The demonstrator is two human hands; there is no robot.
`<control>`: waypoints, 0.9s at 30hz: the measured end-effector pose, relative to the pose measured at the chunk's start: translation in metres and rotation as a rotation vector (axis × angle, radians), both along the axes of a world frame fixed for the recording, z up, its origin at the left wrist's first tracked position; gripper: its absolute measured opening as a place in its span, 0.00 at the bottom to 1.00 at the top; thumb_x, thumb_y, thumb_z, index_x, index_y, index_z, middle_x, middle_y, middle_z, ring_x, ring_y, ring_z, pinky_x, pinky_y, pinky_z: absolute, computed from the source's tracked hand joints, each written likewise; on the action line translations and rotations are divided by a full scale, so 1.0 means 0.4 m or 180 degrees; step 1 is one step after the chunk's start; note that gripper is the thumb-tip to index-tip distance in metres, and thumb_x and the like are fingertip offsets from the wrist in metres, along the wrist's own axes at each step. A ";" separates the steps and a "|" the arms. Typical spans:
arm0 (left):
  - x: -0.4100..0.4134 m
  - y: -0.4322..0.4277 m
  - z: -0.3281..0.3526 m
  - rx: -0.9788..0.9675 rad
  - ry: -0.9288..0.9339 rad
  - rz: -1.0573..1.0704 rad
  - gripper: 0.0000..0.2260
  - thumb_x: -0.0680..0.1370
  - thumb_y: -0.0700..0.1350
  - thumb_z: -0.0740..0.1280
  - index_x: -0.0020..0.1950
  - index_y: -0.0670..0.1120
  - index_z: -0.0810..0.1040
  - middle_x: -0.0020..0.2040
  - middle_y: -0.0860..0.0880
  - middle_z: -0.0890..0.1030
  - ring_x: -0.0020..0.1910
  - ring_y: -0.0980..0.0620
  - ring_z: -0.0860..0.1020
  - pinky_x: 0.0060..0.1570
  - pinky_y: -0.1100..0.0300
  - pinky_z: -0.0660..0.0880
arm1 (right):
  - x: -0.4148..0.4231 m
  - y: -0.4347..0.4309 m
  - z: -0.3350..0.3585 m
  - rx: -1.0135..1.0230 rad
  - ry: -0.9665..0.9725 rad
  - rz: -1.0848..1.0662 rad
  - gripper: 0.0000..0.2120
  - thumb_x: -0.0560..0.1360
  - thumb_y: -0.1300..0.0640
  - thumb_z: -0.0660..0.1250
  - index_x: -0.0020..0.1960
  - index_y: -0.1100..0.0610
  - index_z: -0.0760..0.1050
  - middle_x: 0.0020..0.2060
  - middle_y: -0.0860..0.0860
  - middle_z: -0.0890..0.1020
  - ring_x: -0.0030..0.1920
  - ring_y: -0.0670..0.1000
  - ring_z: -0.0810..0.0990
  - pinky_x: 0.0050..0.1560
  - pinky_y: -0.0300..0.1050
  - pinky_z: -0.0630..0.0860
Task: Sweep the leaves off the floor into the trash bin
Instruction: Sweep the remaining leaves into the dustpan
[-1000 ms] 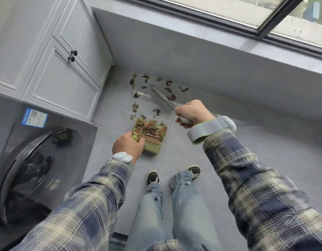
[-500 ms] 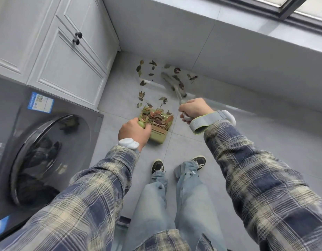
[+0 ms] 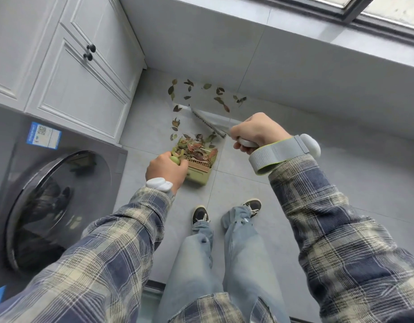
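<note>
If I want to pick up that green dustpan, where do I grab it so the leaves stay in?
Grip the green handle at the near end of the dustpan, coming from the person's side, as the left hand does. Its open mouth faces away, so keep it level.

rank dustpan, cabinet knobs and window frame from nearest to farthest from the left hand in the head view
1. dustpan: gripped by the left hand, just right of it.
2. cabinet knobs: up left.
3. window frame: far top right.
</note>
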State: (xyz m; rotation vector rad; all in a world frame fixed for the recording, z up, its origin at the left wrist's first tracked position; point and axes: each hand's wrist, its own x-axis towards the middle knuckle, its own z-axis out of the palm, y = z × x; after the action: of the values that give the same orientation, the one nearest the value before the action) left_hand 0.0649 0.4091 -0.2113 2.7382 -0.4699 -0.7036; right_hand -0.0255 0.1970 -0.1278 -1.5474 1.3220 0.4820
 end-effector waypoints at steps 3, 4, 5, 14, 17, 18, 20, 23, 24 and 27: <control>0.002 0.002 -0.007 0.0002 -0.0013 -0.0008 0.12 0.73 0.54 0.66 0.35 0.47 0.75 0.30 0.50 0.74 0.34 0.43 0.75 0.33 0.60 0.66 | -0.006 0.021 -0.035 0.0010 0.0034 0.0074 0.08 0.71 0.59 0.67 0.45 0.63 0.78 0.33 0.55 0.84 0.24 0.49 0.78 0.27 0.39 0.74; 0.003 0.003 -0.009 0.0006 -0.0031 -0.0011 0.12 0.72 0.54 0.66 0.35 0.47 0.74 0.29 0.51 0.72 0.33 0.43 0.74 0.33 0.60 0.65 | -0.006 0.029 -0.052 0.0031 0.0038 0.0084 0.08 0.71 0.59 0.66 0.46 0.63 0.78 0.35 0.55 0.84 0.26 0.50 0.80 0.29 0.41 0.76; 0.004 0.005 -0.011 0.0014 -0.0050 -0.0018 0.12 0.72 0.54 0.66 0.35 0.47 0.74 0.29 0.51 0.71 0.33 0.43 0.73 0.33 0.60 0.65 | -0.007 0.038 -0.072 0.0066 0.0053 0.0092 0.09 0.71 0.59 0.66 0.47 0.63 0.77 0.37 0.56 0.83 0.30 0.52 0.81 0.33 0.44 0.79; -0.008 0.017 -0.015 -0.0045 -0.0080 -0.0027 0.12 0.72 0.53 0.66 0.34 0.48 0.73 0.28 0.53 0.70 0.31 0.46 0.71 0.30 0.61 0.61 | -0.021 0.166 -0.203 0.1250 -0.0148 -0.1106 0.12 0.77 0.66 0.61 0.60 0.62 0.71 0.33 0.59 0.75 0.27 0.55 0.75 0.28 0.46 0.79; -0.005 0.027 -0.015 -0.0052 -0.0077 -0.0024 0.12 0.72 0.53 0.66 0.33 0.48 0.73 0.28 0.52 0.71 0.31 0.45 0.72 0.31 0.60 0.63 | -0.022 0.189 -0.210 0.1129 -0.0184 -0.1238 0.10 0.78 0.67 0.61 0.58 0.61 0.73 0.33 0.59 0.73 0.23 0.53 0.74 0.22 0.40 0.74; -0.005 0.027 -0.016 -0.0081 -0.0073 -0.0016 0.12 0.72 0.53 0.66 0.33 0.48 0.73 0.28 0.52 0.71 0.31 0.46 0.72 0.31 0.61 0.63 | -0.027 0.190 -0.205 0.1050 -0.0144 -0.1181 0.08 0.78 0.67 0.61 0.56 0.62 0.74 0.33 0.59 0.73 0.20 0.53 0.74 0.22 0.40 0.74; -0.004 0.026 -0.018 -0.0137 -0.0062 0.0017 0.12 0.71 0.53 0.66 0.32 0.47 0.73 0.27 0.53 0.72 0.29 0.48 0.71 0.31 0.62 0.63 | -0.038 0.188 -0.189 0.0982 -0.0026 -0.0963 0.05 0.77 0.67 0.61 0.52 0.64 0.72 0.32 0.59 0.74 0.18 0.53 0.75 0.22 0.39 0.74; -0.012 0.028 -0.016 -0.0165 -0.0024 0.0044 0.11 0.71 0.53 0.67 0.33 0.47 0.75 0.28 0.53 0.73 0.30 0.47 0.73 0.33 0.61 0.67 | -0.064 0.181 -0.152 0.0934 0.0149 -0.0576 0.02 0.75 0.65 0.62 0.48 0.63 0.71 0.31 0.59 0.75 0.19 0.52 0.77 0.22 0.38 0.73; -0.016 0.030 -0.016 -0.0166 -0.0018 0.0047 0.11 0.71 0.53 0.67 0.34 0.47 0.75 0.28 0.53 0.74 0.31 0.47 0.74 0.33 0.61 0.67 | -0.072 0.179 -0.140 0.0939 0.0177 -0.0501 0.02 0.75 0.64 0.62 0.47 0.62 0.71 0.32 0.58 0.76 0.19 0.52 0.77 0.22 0.38 0.72; -0.027 0.050 -0.022 -0.0176 -0.0018 0.0053 0.11 0.70 0.54 0.67 0.34 0.47 0.76 0.28 0.53 0.73 0.33 0.45 0.75 0.35 0.60 0.69 | -0.091 0.178 -0.121 0.0963 0.0246 -0.0319 0.03 0.74 0.62 0.65 0.45 0.61 0.71 0.33 0.57 0.76 0.18 0.50 0.75 0.23 0.37 0.71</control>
State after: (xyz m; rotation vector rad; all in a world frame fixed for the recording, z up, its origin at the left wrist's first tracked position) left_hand 0.0542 0.4289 -0.2203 2.6900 -0.4604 -0.6690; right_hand -0.0617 0.2680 -0.1763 -1.2183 1.3108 0.6516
